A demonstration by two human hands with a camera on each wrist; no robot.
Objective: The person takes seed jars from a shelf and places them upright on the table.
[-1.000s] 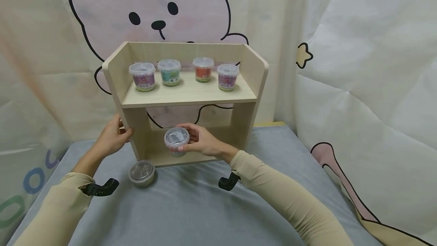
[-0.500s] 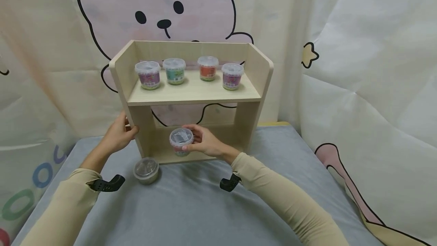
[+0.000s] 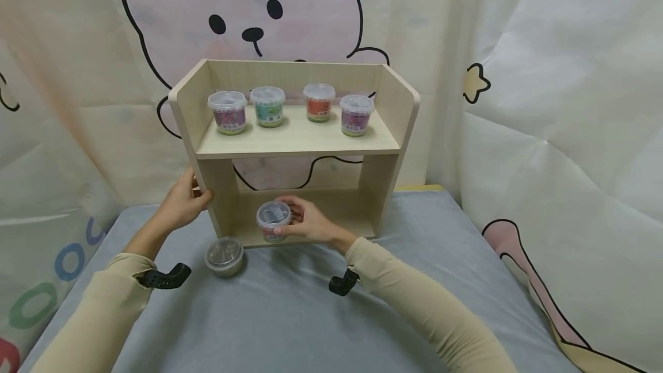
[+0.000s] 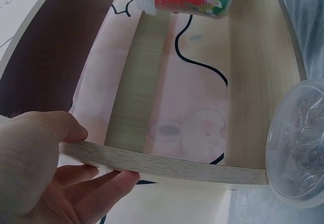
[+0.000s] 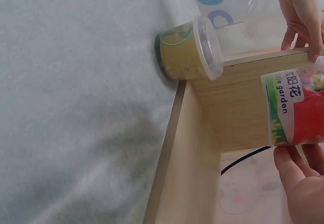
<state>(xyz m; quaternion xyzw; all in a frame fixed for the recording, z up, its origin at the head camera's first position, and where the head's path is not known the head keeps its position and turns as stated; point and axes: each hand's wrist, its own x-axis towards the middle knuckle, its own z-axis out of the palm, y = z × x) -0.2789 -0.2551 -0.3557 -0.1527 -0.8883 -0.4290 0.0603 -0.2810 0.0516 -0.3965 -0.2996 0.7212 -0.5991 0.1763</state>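
Note:
My right hand (image 3: 311, 221) holds a small clear plastic tub (image 3: 270, 214) by its right side, in front of the lower shelf. Its lid faces up, and the right wrist view shows its red label (image 5: 309, 110) with "little garden" printed on it. Fingers and thumb curl around the tub's wall. At the other side, my left hand (image 3: 181, 201) grips the edge of the left panel (image 4: 167, 164) of a pale wooden shelf unit (image 3: 300, 144), thumb on one face and fingers on the other. A second lidded tub (image 3: 224, 253) stands on the cloth by the unit's front left corner.
On the upper shelf stand several lidded tubs: a purple one (image 3: 230, 115), a teal one (image 3: 268, 109), a red one (image 3: 318, 103) and another purple one (image 3: 355, 117). Grey-blue cloth (image 3: 290, 315) covers the table. Printed curtains (image 3: 559, 102) hang behind and beside it.
The view has shifted slightly, so the unit appears farther right. My right hand and its tub have lowered a little toward the lower shelf. My left hand keeps its grip on the panel.

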